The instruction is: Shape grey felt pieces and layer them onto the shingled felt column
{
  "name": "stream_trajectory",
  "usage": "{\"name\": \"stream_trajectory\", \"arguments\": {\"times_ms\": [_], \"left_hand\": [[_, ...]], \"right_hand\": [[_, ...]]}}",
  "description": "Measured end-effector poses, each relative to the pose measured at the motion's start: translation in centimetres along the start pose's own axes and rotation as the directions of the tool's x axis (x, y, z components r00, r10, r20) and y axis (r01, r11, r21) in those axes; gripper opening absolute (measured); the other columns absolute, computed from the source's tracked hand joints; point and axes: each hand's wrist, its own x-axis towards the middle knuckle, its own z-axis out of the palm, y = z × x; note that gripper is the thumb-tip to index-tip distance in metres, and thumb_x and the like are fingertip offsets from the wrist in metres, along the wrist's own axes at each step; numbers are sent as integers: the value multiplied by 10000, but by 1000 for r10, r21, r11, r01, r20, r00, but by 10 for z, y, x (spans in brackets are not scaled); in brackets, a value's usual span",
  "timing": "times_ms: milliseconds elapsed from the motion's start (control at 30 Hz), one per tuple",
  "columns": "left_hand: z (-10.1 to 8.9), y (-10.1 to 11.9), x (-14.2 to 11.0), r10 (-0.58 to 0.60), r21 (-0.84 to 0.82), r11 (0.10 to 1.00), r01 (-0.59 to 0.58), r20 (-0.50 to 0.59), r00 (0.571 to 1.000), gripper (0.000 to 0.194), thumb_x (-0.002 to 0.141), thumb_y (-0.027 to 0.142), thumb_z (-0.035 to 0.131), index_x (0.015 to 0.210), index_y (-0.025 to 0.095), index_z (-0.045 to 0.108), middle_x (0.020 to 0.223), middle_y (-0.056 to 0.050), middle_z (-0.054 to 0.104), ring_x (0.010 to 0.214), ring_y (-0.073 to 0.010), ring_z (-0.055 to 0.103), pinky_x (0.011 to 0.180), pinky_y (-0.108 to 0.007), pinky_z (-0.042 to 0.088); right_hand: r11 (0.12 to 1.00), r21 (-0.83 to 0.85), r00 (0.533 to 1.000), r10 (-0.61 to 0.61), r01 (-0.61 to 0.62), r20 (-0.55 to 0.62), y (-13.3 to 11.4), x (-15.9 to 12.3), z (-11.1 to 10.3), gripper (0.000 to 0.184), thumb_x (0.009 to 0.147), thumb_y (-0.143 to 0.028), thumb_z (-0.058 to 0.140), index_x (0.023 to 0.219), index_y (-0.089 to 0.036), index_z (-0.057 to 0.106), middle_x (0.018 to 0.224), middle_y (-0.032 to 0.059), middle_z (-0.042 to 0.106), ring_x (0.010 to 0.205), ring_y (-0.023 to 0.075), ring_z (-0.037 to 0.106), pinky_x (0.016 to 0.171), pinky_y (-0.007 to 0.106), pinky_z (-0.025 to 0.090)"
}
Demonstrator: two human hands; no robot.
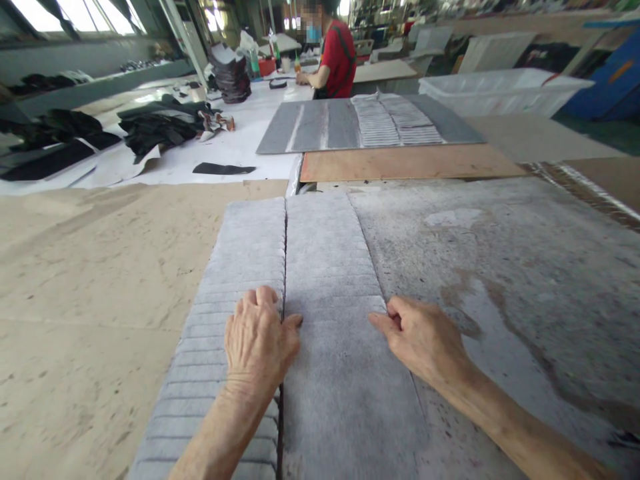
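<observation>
Two columns of overlapped grey felt strips lie side by side on a grey board (pixel 500 267) in front of me. My left hand (pixel 257 337) rests on the left column (pixel 235 267) at the seam, fingers curled under. My right hand (pixel 420 340) sits at the right edge of the right column (pixel 325 267), fingers curled in a pinch at the edge of a strip. What the fingers grip is hidden.
Tan cardboard (pixel 90 267) covers the table to the left. Farther back lie a plywood sheet (pixel 400 163), another grey board with strips (pixel 365 123), dark fabric piles (pixel 155 123) and white bins (pixel 500 90). A person in a red shirt (pixel 336 57) works at the far table.
</observation>
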Motion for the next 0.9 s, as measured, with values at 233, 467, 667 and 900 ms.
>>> {"name": "stream_trajectory", "arguments": {"times_ms": [233, 467, 667, 900], "left_hand": [[10, -4, -38, 578, -58, 809, -585, -98, 810, 457, 894, 227, 357, 1339, 135, 306, 1386, -89, 405, 1305, -226, 304, 1080, -427, 237], [24, -2, -66, 611, -135, 792, -596, 139, 780, 829, 831, 638, 278, 1424, 93, 81, 1499, -133, 81, 1377, -273, 39, 1118, -446, 143], [16, -2, -62, 614, -206, 787, -582, 171, 770, 749, 869, 555, 302, 1421, 91, 99, 1501, -116, 66, 1377, -227, -11, 1136, -411, 113], [-17, -19, -67, 453, -288, 860, -421, 55, 890, 565, 921, 433, 263, 1417, 188, 148, 1490, -77, 162, 1374, -204, 107, 1127, -520, 68]], "right_hand": [[998, -59, 993, -40, 34, -110, 1, -4, 7, 244, 773, -432, 567, 846, -202, 536, 645, 16, 633, 595, 199, 586, 507, 270, 288], [944, -274, 900, -272, 182, -340, -6, -18, -1, 437, 805, -440, 544, 1086, -106, 515, 965, 148, 619, 834, 268, 588, 594, 328, 423], [748, -238, 703, -664, 620, -256, -7, -44, 29, 587, 918, -460, 292, 1325, -40, 347, 1396, 186, 341, 1300, 319, 272, 1024, 479, 300], [740, -302, 709, -668, 601, -228, -1, -48, 36, 628, 917, -514, 190, 1314, -75, 400, 1388, 186, 360, 1305, 346, 260, 1015, 605, 219]]}}
